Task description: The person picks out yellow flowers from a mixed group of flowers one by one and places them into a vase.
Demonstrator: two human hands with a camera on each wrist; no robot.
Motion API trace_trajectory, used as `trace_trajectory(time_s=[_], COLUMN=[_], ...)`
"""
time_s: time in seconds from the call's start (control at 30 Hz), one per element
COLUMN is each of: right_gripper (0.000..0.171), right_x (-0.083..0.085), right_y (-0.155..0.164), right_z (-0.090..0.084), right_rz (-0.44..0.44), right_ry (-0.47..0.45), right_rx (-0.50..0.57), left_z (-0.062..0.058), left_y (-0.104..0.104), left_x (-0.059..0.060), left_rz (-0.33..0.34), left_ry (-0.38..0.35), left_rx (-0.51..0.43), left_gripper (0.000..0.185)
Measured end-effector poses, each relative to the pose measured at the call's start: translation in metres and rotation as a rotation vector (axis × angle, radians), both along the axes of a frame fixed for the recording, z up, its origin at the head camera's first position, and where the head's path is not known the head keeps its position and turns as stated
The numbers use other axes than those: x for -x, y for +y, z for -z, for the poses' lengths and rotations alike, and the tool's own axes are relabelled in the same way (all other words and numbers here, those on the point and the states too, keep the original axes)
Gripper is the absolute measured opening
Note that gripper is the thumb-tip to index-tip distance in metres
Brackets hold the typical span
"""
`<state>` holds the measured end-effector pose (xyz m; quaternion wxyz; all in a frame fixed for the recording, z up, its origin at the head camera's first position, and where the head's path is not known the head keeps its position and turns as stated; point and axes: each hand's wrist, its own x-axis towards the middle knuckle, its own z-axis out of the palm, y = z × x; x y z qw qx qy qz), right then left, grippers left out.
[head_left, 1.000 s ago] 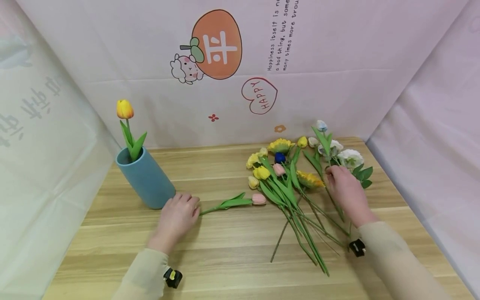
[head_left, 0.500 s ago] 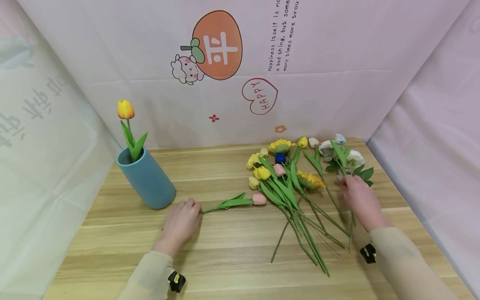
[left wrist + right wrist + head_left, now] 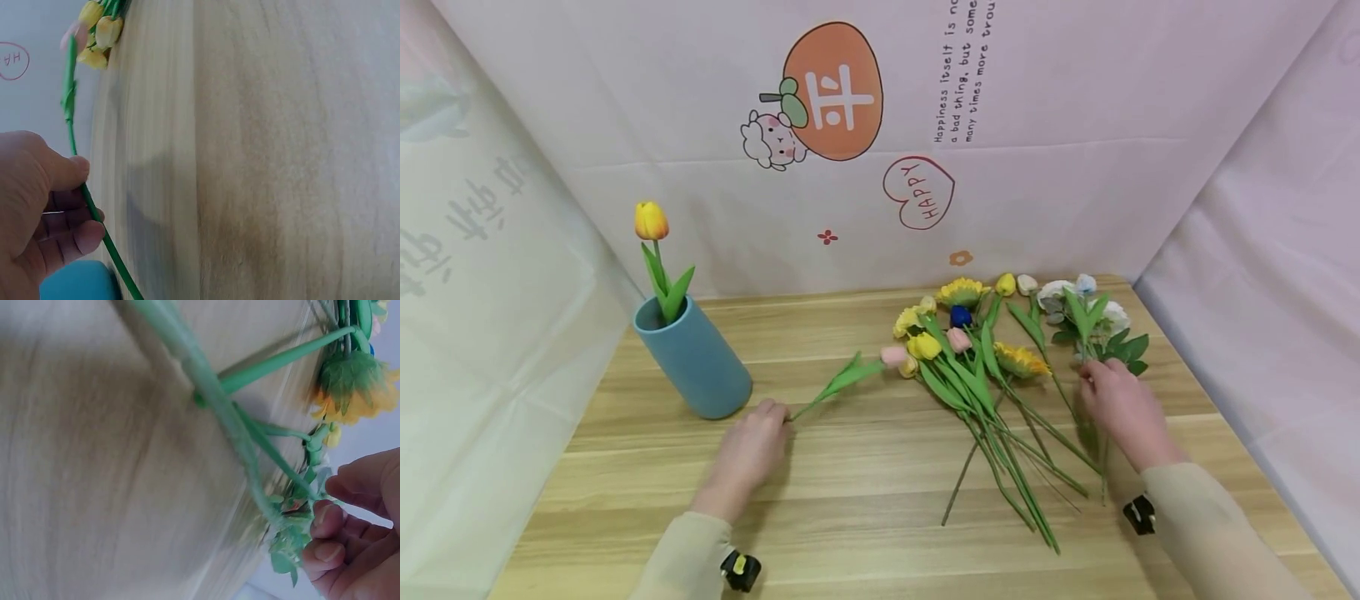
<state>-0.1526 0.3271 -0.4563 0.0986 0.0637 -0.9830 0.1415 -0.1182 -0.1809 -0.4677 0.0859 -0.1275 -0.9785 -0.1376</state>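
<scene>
My left hand (image 3: 752, 446) pinches the lower stem of a pink tulip (image 3: 893, 357) between thumb and fingers. In the left wrist view the tulip's green stem (image 3: 94, 209) runs past the fingertips, its bloom pointing away. To the left, a blue vase (image 3: 703, 362) holds one yellow-orange tulip (image 3: 651, 221). At the right of the table, my right hand (image 3: 1123, 408) has curled fingers at the stem of a light blue tulip (image 3: 1086, 284). That tulip lies over white flowers (image 3: 1116, 317). In the right wrist view its stem (image 3: 281, 461) meets the fingertips of the right hand (image 3: 356, 531).
A pile of loose flowers lies right of centre: yellow tulips (image 3: 923, 346), a blue bloom (image 3: 960, 317) and sunflowers (image 3: 1021, 360), stems (image 3: 1015, 483) pointing toward me. A printed cloth (image 3: 1037, 192) hangs behind the wooden table (image 3: 850, 517).
The light blue tulip has come down to the right onto the white flowers, with my right hand. My left hand has raised and turned the pink tulip, its bloom swinging up and left.
</scene>
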Motion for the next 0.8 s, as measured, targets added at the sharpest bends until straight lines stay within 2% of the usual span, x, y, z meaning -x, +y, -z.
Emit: trace_trajectory(time_s=[0.13,0.27,0.33,0.47,0.63,0.8], right_gripper=[0.016,0.01,0.008,0.017,0.022,0.031], right_x=[-0.003,-0.007,-0.011,-0.017,-0.023,-0.025], right_y=[-0.011,-0.03,-0.04,-0.059,-0.072,-0.079], right_z=[-0.005,-0.009,-0.008,-0.001,0.004,0.009], right_rz=[-0.038,-0.151,-0.223,-0.328,-0.375,-0.411], right_ry=[-0.029,-0.061,-0.078,-0.11,-0.15,-0.114], right_rx=[-0.017,-0.014,-0.008,-0.014,-0.065,-0.114], left_z=[-0.004,-0.003,-0.003,-0.004,-0.004,-0.002], left_y=[-0.004,-0.008,-0.01,-0.013,-0.017,-0.022], left_x=[-0.001,0.0,0.001,0.004,0.004,0.003], left_rz=[-0.044,-0.102,-0.141,-0.21,-0.243,-0.241], left_ry=[0.034,0.033,0.007,-0.039,-0.051,-0.045], left_rx=[-0.101,-0.145,-0.15,-0.147,-0.133,-0.115], left_gripper=[0.006,0.005,0.004,0.007,0.012,0.009])
